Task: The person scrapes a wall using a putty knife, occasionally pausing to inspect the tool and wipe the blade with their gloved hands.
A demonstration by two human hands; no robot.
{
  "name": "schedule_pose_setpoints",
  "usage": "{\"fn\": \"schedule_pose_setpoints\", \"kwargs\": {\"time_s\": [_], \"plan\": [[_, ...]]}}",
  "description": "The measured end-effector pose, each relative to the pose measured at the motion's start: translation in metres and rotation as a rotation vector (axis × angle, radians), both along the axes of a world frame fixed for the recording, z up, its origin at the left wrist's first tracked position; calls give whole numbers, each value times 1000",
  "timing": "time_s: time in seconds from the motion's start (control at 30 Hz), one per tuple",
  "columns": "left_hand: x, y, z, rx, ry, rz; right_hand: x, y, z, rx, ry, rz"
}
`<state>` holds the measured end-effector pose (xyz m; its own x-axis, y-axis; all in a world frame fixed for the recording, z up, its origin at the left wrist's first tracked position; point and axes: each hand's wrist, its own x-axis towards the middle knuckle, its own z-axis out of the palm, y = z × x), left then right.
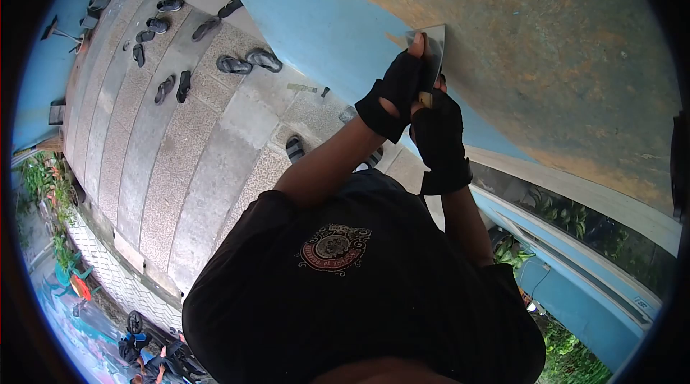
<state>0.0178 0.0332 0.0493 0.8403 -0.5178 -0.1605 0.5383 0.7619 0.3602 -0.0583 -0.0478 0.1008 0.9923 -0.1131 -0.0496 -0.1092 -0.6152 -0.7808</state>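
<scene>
A scraper [437,43] with a broad metal blade and a light handle end lies against the wall [546,53], its edge near where blue paint [309,17] meets a bare, brownish-grey patch. My right hand [440,132], in a black fingerless glove, is closed around the handle. Above it, my left hand [397,89], gloved the same way, grips the scraper too, with a fingertip pressed on the blade. Parts of the handle and several fingers are hidden behind the gloves.
Several sandals [233,64] lie about the tiled floor [180,147] to the left. A blue ledge [575,290] and plants [557,211] are at the lower right. At the lower left are a parked motorbike [134,323] and a person [154,366].
</scene>
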Motion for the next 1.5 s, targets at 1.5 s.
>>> {"fn": "schedule_pose_setpoints", "kwargs": {"time_s": [1.5], "plan": [[-6, -6, 17, 38, -46, -17, -4, -10, 8, 94, -25, 1]]}}
